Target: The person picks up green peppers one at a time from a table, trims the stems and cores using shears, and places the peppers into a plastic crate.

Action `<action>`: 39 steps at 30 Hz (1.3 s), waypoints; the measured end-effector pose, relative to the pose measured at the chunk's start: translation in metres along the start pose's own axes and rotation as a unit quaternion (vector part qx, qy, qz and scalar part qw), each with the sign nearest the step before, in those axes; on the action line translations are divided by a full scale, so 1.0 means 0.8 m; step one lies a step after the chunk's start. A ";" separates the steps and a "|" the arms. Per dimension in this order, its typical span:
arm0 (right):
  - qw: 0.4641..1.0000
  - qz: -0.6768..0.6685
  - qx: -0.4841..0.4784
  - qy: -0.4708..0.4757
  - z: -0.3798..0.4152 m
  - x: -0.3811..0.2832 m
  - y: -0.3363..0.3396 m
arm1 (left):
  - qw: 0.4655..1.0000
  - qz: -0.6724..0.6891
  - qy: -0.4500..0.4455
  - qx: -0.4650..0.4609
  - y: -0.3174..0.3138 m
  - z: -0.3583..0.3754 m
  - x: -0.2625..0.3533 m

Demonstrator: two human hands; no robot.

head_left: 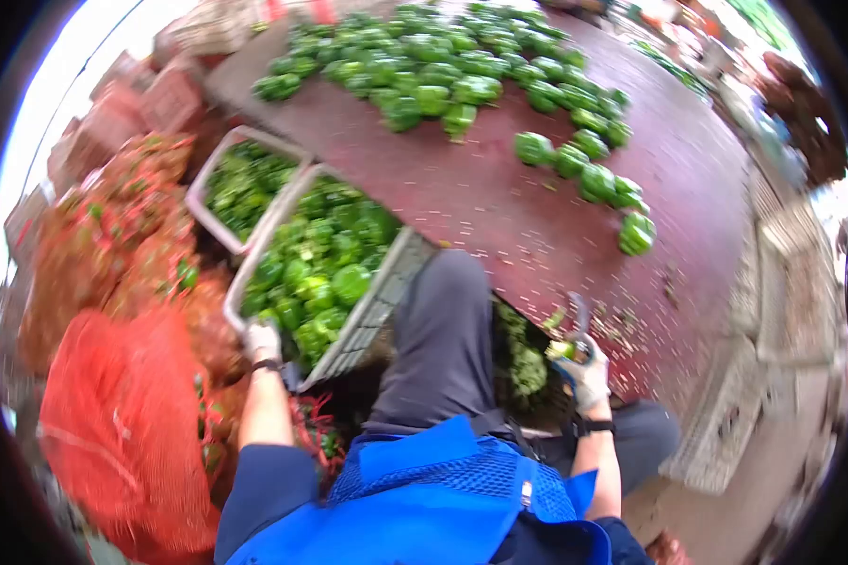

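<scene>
My left hand (262,339), in a pale glove with a dark wristband, is at the near left corner of a white crate (358,325) filled with green peppers (316,268). Its fingers are blurred and partly hidden at the crate's edge. My gloved right hand (589,372) is closed at the table's near edge, around what looks like the handle of a curved blade (579,311). A small pale green piece (561,349) is against its fingers. Many green peppers (433,75) lie on the dark red table (462,179), some in a curved row.
A second crate (198,202) of green peppers stands beyond the first. Red mesh sacks (127,424) fill the left side. Empty-looking crates (725,414) stand at the right. Seeds and scraps (622,330) litter the table near my right hand. My knee (448,292) is against the table edge.
</scene>
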State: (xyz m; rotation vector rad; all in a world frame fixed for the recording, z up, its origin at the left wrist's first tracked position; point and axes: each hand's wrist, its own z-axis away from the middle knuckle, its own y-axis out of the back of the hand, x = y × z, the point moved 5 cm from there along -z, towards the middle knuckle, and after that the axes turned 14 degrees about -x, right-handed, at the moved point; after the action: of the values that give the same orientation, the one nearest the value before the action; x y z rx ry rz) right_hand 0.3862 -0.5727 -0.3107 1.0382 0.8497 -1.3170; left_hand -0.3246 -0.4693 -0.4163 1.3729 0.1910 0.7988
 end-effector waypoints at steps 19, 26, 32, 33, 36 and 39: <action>0.988 0.032 0.105 0.109 0.005 0.010 0.028 | 0.697 0.022 -0.566 -0.439 -0.110 0.495 0.602; 0.987 -0.049 0.109 0.111 0.019 0.006 0.043 | 0.734 0.031 -0.557 -0.387 -0.149 0.488 0.603; 0.974 -0.146 0.122 0.126 0.018 0.014 0.049 | 0.728 0.065 -0.530 -0.430 -0.164 0.498 0.590; 0.973 -0.150 0.117 0.133 0.018 0.012 0.048 | 0.732 0.054 -0.538 -0.415 -0.163 0.500 0.592; 0.980 -0.121 0.113 0.109 0.022 0.004 0.050 | 0.710 -0.008 -0.628 -0.319 -0.148 0.515 0.600; 0.985 -0.097 0.112 0.084 0.026 -0.002 0.050 | 0.674 -0.102 -0.671 -0.293 -0.145 0.525 0.602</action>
State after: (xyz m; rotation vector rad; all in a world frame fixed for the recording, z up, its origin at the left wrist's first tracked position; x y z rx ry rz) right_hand 0.4242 -0.5934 -0.2979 1.2813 0.9636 -1.5311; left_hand 0.3074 -0.5111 -0.2725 0.9691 -0.9891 -0.4761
